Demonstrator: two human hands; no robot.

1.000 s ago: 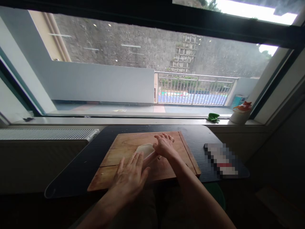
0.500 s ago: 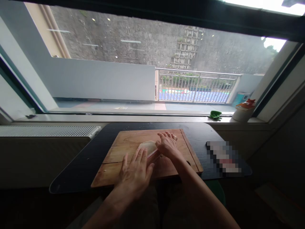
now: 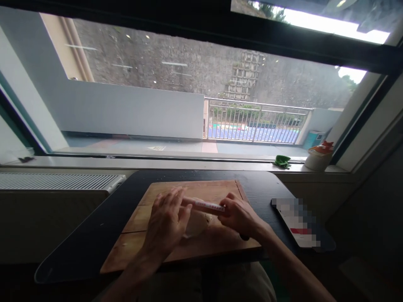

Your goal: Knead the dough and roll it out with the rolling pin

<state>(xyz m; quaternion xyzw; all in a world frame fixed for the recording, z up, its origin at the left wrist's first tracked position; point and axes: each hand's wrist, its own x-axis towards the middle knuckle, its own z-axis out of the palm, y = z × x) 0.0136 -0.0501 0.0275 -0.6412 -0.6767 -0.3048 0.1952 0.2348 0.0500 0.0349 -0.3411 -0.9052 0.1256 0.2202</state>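
A pale, thin round of dough (image 3: 195,226) lies on the wooden cutting board (image 3: 138,247). Across its far part runs a short wooden rolling pin (image 3: 208,206) with a printed pale strip along its side. My right hand (image 3: 237,213) has its fingers curled around the pin's right end. Over the left end lies my left hand (image 3: 166,216), its fingers stretched out and its thumb apart on the near side. That hand hides the pin's left tip and some of the dough's left edge.
The board rests on a dark table (image 3: 78,239) below a window. A blurred flat object (image 3: 296,224) lies at the table's right. On the sill (image 3: 157,162) are a green item (image 3: 282,161) and a white pot (image 3: 317,161). A radiator (image 3: 59,182) stands left.
The rolling pin has turned, from slanting up to the right to slanting slightly down to the right. My left hand has moved left and forward; my right hand has come lower and nearer, gripping the end.
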